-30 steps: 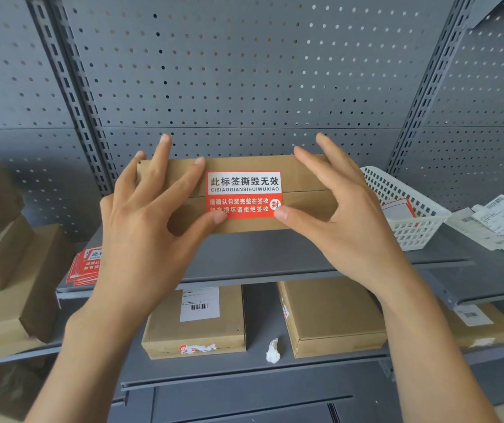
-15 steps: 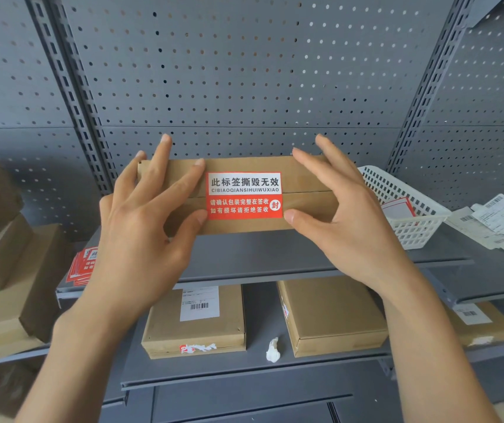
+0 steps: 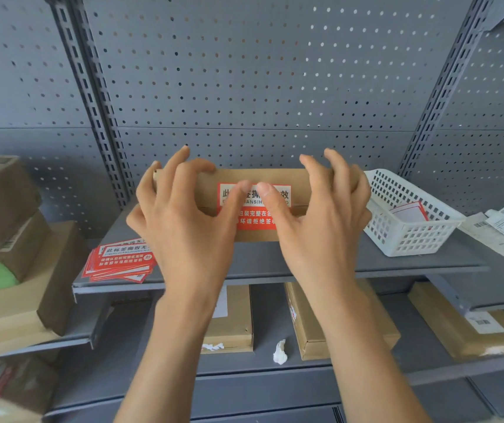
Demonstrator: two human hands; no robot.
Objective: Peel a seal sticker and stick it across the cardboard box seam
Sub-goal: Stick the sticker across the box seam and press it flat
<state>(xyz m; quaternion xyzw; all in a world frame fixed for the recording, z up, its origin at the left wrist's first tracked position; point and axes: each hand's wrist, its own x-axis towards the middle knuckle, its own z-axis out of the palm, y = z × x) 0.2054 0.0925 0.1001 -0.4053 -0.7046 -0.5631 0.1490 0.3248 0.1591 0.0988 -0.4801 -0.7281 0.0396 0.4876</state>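
Note:
A flat brown cardboard box (image 3: 293, 181) stands on edge on the grey shelf, its seam facing me. A red and white seal sticker (image 3: 255, 219) lies across that seam at the middle. My left hand (image 3: 186, 227) wraps the box's left end, fingers curled over its top, thumb pressed on the sticker. My right hand (image 3: 321, 227) wraps the right end the same way, its thumb touching the sticker's white upper half. Both thumbs cover part of the print.
A stack of spare seal stickers (image 3: 119, 261) lies on the shelf (image 3: 321, 257) at the left. A white plastic basket (image 3: 409, 215) stands at the right, papers beyond it. More cardboard boxes (image 3: 314, 325) sit on the lower shelf and at the left. Pegboard wall behind.
Both hands have curled over the box's top edge and their thumbs slid inward onto the sticker's middle. The view has tilted slightly, showing more of the sticker stack.

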